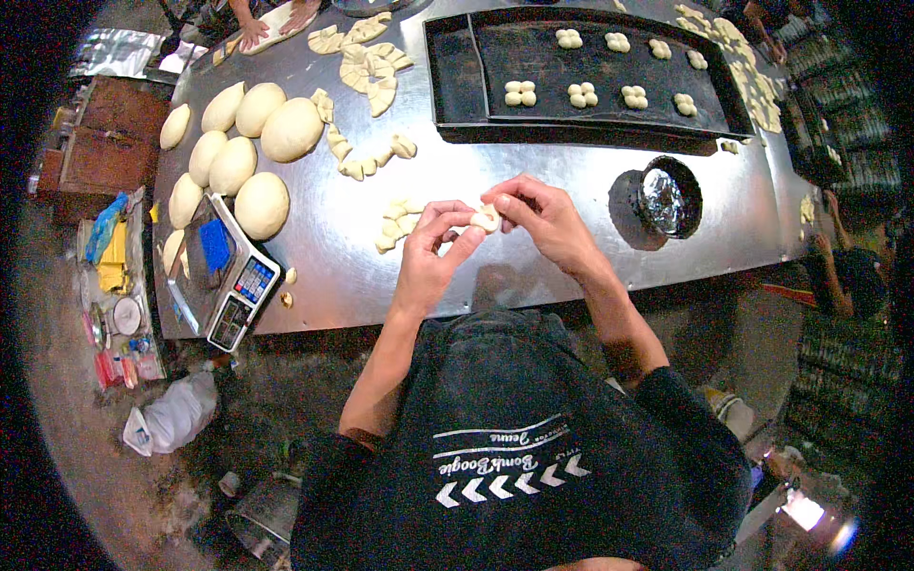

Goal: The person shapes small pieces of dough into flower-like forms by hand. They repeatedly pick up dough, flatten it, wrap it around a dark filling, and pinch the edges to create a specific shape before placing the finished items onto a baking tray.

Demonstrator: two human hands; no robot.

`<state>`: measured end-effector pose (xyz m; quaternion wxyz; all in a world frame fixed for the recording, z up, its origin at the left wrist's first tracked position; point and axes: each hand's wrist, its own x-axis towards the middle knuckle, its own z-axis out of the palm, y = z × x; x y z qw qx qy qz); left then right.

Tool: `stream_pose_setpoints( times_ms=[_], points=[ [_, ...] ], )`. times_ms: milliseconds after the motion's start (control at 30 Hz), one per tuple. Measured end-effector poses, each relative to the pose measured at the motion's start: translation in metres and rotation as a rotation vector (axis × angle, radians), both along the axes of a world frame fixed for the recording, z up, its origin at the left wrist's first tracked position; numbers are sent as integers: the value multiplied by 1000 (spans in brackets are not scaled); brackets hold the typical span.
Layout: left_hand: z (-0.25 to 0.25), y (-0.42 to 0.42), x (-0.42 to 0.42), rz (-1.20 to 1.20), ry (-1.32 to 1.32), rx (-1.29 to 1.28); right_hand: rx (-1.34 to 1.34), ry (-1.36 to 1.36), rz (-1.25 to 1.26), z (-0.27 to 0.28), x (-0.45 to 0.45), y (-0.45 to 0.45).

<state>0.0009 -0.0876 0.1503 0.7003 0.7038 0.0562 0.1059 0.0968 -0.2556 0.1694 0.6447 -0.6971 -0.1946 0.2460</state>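
Between the fingertips of both hands is a small piece of pale dough [485,220], held above the steel worktable [343,285]. My left hand [443,239] pinches it from the left with thumb and fingers. From the right, my right hand [535,214] has its thumb and fingertips at the dough's upper edge. Several cut dough pieces [397,225] lie on the steel just left of my left hand. Beyond the hands stands a dark baking tray [528,64] with small dough balls [520,93] grouped in clusters. A dark round bowl [671,198] with a shiny inside sits to the right.
Large dough balls [291,130] crowd the table's left side, beside a digital scale [243,292]. Strips of cut dough [371,68] lie behind. At the far left edge, another person's hands [253,32] press flattened dough [278,28]. More dough pieces [757,78] lie right of the tray.
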Motion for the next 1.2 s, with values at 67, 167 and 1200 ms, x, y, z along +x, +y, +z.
stream_pose_setpoints(
  times_ms=[67,167,1200],
  points=[
    [-9,17,-1,52,48,36,-24,-264,32,8,-11,22],
    [-2,45,-4,137,35,-99,12,-424,-1,3,-29,56],
    [-4,31,0,-20,66,-212,96,-213,-260,8,-43,83]
  ],
)
